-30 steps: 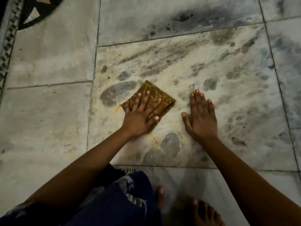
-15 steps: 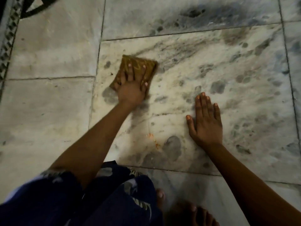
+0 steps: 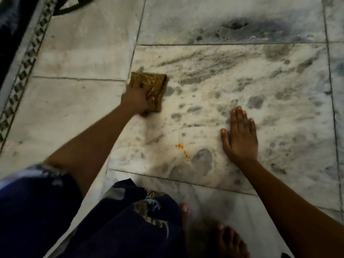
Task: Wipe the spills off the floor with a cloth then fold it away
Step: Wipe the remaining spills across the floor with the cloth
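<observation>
A folded brown cloth with a yellow pattern (image 3: 155,81) lies on the marble floor at the left edge of the big veined tile. My left hand (image 3: 135,98) presses down on its near part, fingers curled over it. Flat on the same tile, off to the right, rests my right hand (image 3: 241,137), fingers together and holding nothing. Small orange spill marks (image 3: 183,149) sit on the tile between my two hands, closer to me, apart from the cloth.
The marble floor (image 3: 74,108) spreads all around, with dark veins at the top. A patterned border strip (image 3: 22,75) runs along the far left. My bare feet (image 3: 229,237) and dark printed clothing (image 3: 130,220) fill the bottom of the view.
My left hand slid the cloth away from me and to the left, off the orange marks, then drew it back a little. The right hand stayed planted.
</observation>
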A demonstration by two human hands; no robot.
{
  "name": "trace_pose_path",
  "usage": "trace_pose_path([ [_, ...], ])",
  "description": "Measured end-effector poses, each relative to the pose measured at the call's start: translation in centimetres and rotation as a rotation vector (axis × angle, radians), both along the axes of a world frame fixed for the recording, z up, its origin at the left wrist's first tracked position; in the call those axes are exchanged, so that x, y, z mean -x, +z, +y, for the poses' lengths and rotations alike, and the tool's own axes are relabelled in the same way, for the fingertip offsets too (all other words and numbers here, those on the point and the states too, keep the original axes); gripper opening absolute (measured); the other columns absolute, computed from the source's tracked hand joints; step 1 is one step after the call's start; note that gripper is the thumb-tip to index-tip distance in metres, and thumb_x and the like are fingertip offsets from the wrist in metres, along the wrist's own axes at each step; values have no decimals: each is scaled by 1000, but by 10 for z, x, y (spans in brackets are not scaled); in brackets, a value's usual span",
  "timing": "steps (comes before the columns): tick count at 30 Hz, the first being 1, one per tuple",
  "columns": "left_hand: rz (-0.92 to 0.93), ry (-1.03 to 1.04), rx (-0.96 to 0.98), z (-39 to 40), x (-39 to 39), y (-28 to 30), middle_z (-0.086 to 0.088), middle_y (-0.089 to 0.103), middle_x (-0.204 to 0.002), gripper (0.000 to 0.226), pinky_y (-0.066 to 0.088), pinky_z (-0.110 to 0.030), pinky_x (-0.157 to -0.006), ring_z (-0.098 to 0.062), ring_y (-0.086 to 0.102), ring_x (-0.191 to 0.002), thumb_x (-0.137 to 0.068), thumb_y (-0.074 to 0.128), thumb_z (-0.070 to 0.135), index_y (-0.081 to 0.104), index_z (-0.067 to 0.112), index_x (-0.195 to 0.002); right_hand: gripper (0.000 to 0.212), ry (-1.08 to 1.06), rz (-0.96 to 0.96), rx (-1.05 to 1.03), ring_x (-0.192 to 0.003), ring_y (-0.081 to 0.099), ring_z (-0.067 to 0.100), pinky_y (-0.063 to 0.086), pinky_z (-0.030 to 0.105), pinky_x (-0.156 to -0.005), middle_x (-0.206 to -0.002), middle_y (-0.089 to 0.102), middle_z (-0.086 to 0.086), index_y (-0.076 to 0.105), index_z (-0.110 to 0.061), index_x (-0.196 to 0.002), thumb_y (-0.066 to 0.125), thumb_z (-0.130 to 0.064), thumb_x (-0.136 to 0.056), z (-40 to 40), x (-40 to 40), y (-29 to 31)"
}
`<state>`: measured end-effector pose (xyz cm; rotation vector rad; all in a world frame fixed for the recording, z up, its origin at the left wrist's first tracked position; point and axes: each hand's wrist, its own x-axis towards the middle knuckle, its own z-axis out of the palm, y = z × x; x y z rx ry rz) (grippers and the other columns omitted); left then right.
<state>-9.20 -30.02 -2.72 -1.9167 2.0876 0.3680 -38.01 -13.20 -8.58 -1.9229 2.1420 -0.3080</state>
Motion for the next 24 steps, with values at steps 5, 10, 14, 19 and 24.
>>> trace_pose_path([
  [5, -68, -98, 73, 128, -18, -1, -25, 45, -129, 65, 38, -47, -86, -42, 47, -109, -82, 30, 62, 40, 34, -140, 71, -1, -1, -15, -145, 12, 23, 1, 35, -117, -157, 13, 14, 16, -4, -149, 17, -46, -92, -1, 0, -1],
  [10, 75, -171, 152, 150, -28, -33, -21, 29, -151, 64, 14, -55, -108, -39, 31, -136, -85, 30, 59, 34, 28, -141, 70, -10, 13, -19, -146, 11, 22, 1, 35, -117, -158, 12, 13, 16, -6, -150, 19, -46, -92, 0, 0, -3],
  [14, 89, -152, 154, 70, -17, -38, -8, 15, -159, 70, 14, -57, -110, -31, 17, -145, -85, 22, 61, 21, 32, -149, 70, -6, 11, -28, -146, 11, 24, 2, 36, -117, -158, 13, 14, 15, -6, -150, 21, -45, -91, -3, -2, -1],
  [19, 50, -36, 85, -43, 6, -35, -1, -3, -161, 66, 2, -55, -115, -25, -1, -148, -95, 31, 56, 6, 32, -150, 70, -17, 25, -22, -145, 12, 24, 1, 35, -117, -157, 14, 14, 16, -6, -149, 22, -45, -92, -2, 0, -2],
  [24, 43, -109, 52, -52, 9, -26, -4, -2, -161, 67, 4, -52, -115, -26, 0, -147, -93, 23, 59, 7, 28, -151, 68, -6, 14, -18, -145, 12, 23, 1, 34, -117, -157, 15, 13, 16, -6, -149, 23, -44, -93, -2, 0, -3],
])
